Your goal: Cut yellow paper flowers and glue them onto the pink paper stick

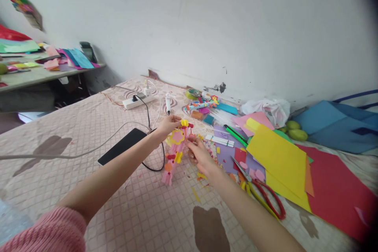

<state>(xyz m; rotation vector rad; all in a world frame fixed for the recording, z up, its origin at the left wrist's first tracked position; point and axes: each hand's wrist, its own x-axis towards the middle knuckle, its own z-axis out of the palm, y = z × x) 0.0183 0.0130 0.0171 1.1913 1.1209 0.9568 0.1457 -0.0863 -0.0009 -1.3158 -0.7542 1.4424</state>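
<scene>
A pink craft strip (176, 149) decorated with yellow, red and orange flower cut-outs stands slanted over the table between my hands. My left hand (170, 124) pinches its upper end, close to a small yellow flower (184, 123). On the other side, the curled fingers of my right hand (199, 152) are closed at the strip's right edge; exactly what the fingertips grip is partly hidden. Colourful paper scraps (202, 175) lie beneath and beside my right hand. A black flat device (125, 146) lies left of the strip, partly behind my left forearm.
Red-handled scissors (267, 195) lie near my right forearm, by yellow sheets (277, 157) and a red sheet (336, 189). A white glue gun (168, 103) and power strip (138, 101) sit farther back, with cables across the cloth. A wall (189, 27) rises behind.
</scene>
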